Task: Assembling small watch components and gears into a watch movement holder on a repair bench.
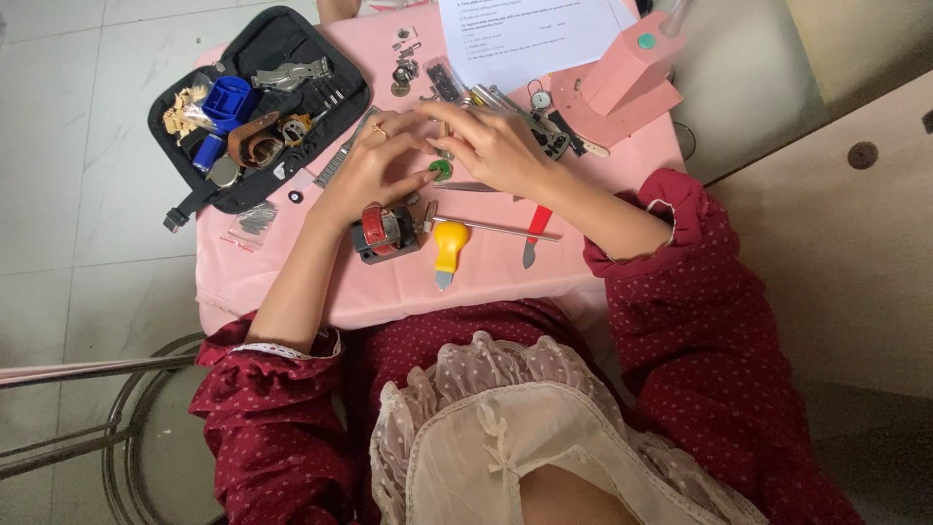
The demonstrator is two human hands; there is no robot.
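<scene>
Fingers of both hands converge on a small green round piece [441, 171], apparently pinching it between the fingertips, though the grip itself is partly hidden. The left hand [374, 165] wears a ring; the right hand [496, 146] arches over from the other side. The green piece sits on the pink table [292, 262]. Just nearer the person from it lie a red watch holder [385, 233], a yellow-handled tool [448, 245] and a red-handled knife [535, 233]. Well to its left is an open black tool case [255, 102]; beyond it, a white sheet [525, 34].
</scene>
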